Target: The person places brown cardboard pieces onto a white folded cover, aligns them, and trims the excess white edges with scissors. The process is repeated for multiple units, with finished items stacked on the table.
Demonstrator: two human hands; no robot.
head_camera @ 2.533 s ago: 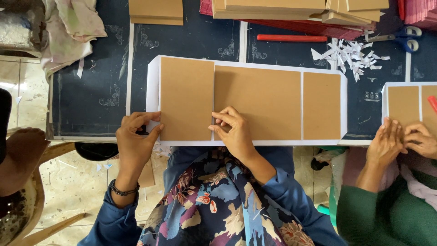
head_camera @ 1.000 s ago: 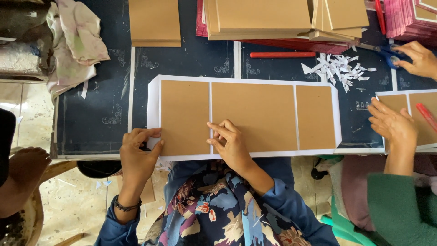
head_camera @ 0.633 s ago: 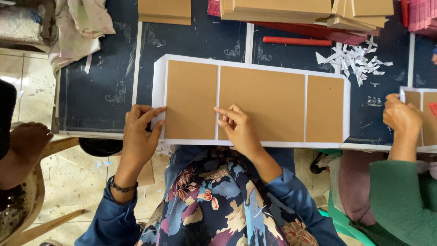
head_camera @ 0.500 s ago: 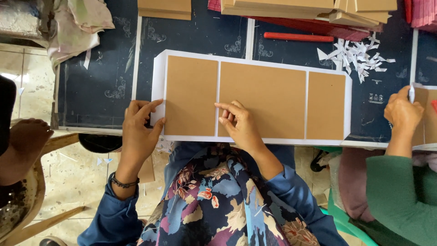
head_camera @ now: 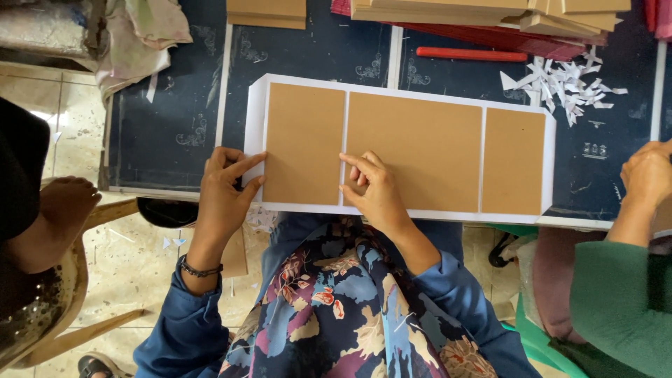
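Two hands [head_camera: 227, 189] press three brown boards [head_camera: 413, 148] on one white sheet [head_camera: 255, 119].

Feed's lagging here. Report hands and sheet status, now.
Left hand flat on the white sheet at its left edge. Right hand fingertips on the gap between the left and middle boards. Co-worker's hand clear, far right.

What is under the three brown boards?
A white sheet lies under the three brown boards; only its edges show. Beneath that is the dark table. The sheet's middle is covered.
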